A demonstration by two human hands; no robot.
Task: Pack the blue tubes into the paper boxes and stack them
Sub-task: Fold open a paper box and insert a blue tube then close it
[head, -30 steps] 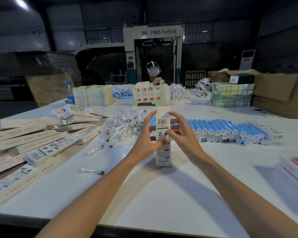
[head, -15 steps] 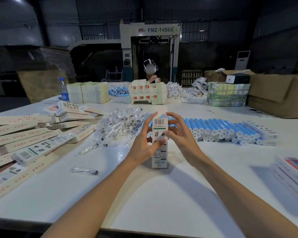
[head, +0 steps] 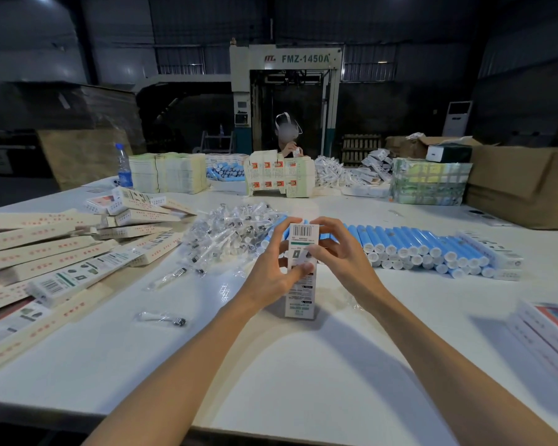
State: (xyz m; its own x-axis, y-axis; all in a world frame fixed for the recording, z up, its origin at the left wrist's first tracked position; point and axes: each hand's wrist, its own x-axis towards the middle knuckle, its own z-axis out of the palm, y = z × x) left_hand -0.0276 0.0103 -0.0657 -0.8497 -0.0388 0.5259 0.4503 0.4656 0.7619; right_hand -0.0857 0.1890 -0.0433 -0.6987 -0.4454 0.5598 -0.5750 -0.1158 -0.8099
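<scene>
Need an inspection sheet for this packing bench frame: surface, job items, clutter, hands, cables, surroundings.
Surface: white table, lit patchily.
Job's things: paper box stands upright on the table; blue tubes lie stacked in a row behind it; long boxes are piled at the left.
Clutter: heap of clear plastic packets, loose packet nearer, water bottle.
Grippers: left hand and right hand both hold the paper box near its top, fingers curled round it.
Cables: nothing seen.
Surroundings: FMZ-1450A machine, another person at the far side, cardboard carton at the right.
</scene>
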